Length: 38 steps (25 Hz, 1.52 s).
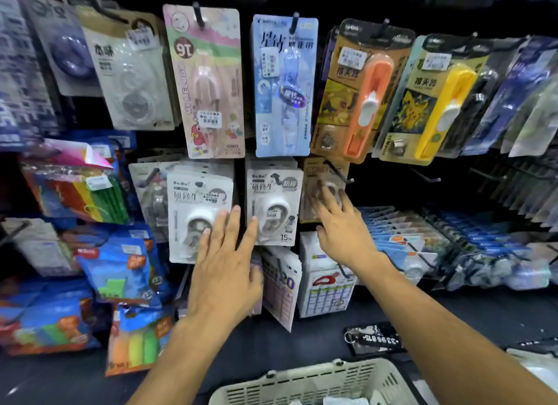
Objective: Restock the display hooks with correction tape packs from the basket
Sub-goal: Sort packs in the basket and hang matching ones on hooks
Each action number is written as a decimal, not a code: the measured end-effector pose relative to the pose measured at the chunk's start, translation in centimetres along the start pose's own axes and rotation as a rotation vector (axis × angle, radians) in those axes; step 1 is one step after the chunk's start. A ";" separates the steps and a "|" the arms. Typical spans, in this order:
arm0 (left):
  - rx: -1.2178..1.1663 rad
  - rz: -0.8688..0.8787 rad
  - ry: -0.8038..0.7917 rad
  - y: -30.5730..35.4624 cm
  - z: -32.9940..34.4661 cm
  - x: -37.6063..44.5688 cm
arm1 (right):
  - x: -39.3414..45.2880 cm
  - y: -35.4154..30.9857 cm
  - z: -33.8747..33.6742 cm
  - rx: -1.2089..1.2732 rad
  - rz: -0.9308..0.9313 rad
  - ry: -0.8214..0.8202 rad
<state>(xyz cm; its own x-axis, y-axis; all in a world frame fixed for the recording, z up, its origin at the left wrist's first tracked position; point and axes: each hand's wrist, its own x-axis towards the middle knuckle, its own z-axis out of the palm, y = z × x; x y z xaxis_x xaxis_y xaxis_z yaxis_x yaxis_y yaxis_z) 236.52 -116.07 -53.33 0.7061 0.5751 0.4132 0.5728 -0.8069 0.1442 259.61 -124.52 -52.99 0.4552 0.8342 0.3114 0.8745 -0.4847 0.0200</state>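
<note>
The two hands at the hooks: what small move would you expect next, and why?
Probably the right hand pushes the brown pack further back on its hook. Its straight fingers already lie on that pack, much of the hook shows bare in front, and the left hand rests open against the white packs, holding nothing. The basket waits below.

We see our right hand (341, 223) pressed on a brown pack (320, 190), bare hook (339, 172) jutting just above the fingers. Dark open wall lies beside it, rightward. Our left hand (225, 262) lies flat against crowded white packs (199, 205).
</note>
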 end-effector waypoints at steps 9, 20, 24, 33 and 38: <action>-0.254 -0.056 -0.930 1.4 13.8 -16.4 | -25.9 -3.9 15.6 0.452 0.188 -0.835; -0.541 -0.252 -1.419 2.8 23.1 -24.2 | -32.8 -0.9 20.4 0.251 -0.151 -1.260; -0.698 -0.188 -1.375 5.1 23.7 -23.7 | -29.5 -3.3 20.3 0.555 -0.077 -0.868; -0.765 -0.700 -0.816 1.6 23.2 -23.3 | -33.5 -2.5 24.5 0.890 0.902 -1.074; -0.788 -0.747 -0.818 1.5 23.4 -23.0 | -29.9 -3.8 22.6 1.389 0.889 -0.956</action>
<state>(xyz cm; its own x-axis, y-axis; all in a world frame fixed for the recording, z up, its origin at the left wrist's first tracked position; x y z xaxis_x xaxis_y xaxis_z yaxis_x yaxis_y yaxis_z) 230.89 -127.39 -83.68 0.5357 0.5977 -0.5965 0.7307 0.0260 0.6822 246.47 -141.72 -83.88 0.2869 0.5797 -0.7626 -0.3537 -0.6757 -0.6467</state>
